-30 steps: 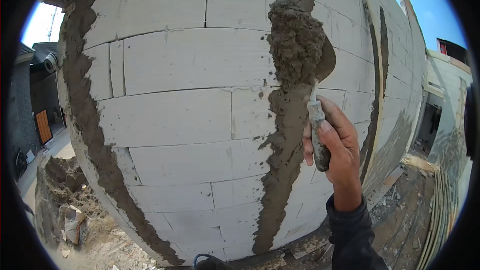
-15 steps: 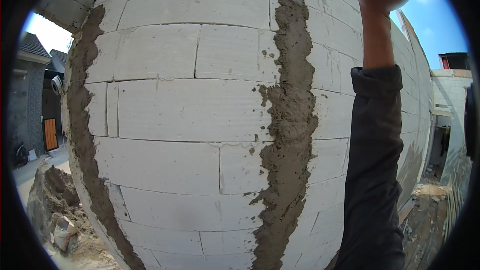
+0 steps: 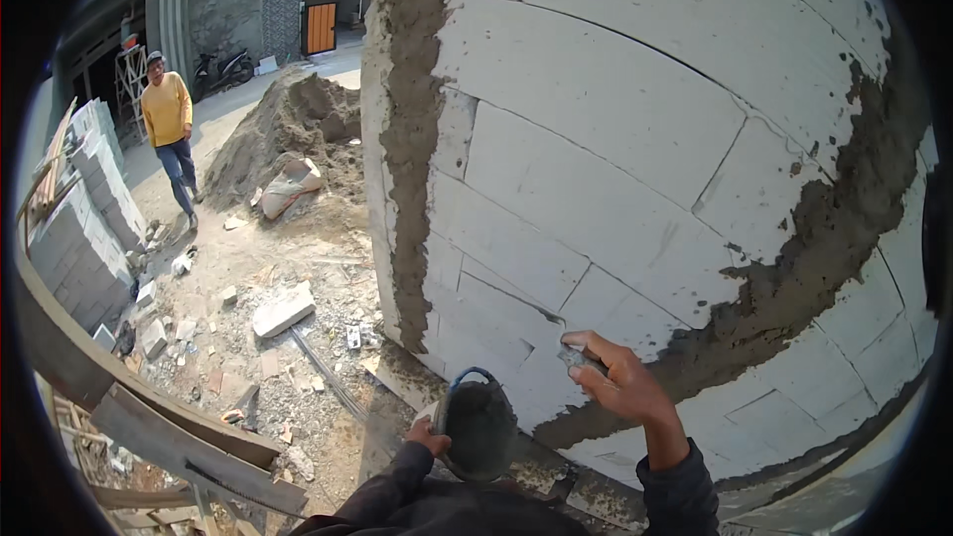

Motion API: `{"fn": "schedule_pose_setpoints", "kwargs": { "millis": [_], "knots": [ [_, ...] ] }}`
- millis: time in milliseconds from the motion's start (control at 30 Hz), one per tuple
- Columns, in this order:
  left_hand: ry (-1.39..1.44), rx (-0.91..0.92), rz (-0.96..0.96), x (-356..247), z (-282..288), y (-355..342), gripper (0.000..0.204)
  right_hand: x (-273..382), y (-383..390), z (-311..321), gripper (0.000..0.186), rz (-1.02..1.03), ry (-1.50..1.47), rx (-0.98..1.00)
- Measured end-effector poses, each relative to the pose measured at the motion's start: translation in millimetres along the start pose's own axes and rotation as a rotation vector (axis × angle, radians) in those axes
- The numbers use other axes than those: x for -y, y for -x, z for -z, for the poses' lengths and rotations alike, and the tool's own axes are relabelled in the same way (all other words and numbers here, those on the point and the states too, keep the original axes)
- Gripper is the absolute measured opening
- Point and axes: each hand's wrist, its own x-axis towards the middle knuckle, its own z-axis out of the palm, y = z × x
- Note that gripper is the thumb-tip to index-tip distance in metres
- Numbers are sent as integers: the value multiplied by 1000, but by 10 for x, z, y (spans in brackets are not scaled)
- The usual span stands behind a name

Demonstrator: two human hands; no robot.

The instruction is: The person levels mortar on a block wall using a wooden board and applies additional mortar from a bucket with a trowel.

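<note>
My left hand (image 3: 429, 437) grips the left side of a dark bucket (image 3: 511, 429) with a blue handle. Grey wet-looking mortar (image 3: 478, 427) shows inside it. To the right, my right hand (image 3: 627, 385) is closed around the grey handle of a trowel (image 3: 572, 355). Its thin metal neck curves toward the wall, and the blade is hardly distinguishable. The white block wall (image 3: 586, 129) carries an upright mortar strip (image 3: 409, 139) at its left edge. Another broad mortar strip (image 3: 794, 283) slants down past my right hand.
A person in a yellow top (image 3: 167, 114) is on the ground at the left, beside stacked white blocks (image 3: 79, 248). Behind are a sand pile (image 3: 298, 114) and a sack (image 3: 291, 187). Rubble litters the ground; timber boards (image 3: 189, 447) run along the lower left.
My view has swung down and left. My right hand, raised high against the wall before, is now low near the bucket. My left hand, the bucket and the person have come into view.
</note>
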Motion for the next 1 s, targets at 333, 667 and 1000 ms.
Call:
{"fn": "schedule_pose_setpoints", "kwargs": {
  "millis": [333,667,1000],
  "knots": [
    [-233,-138,-66,516,481,824,94,-1821,996,-3549,43,-305,182,213],
    [-325,1,-125,612,541,995,91,-1116,98,-3868,36,-707,-822,-379],
    [-460,132,-179,699,183,1336,54,-954,302,-3748,40,-908,-600,-499]
  ]
}}
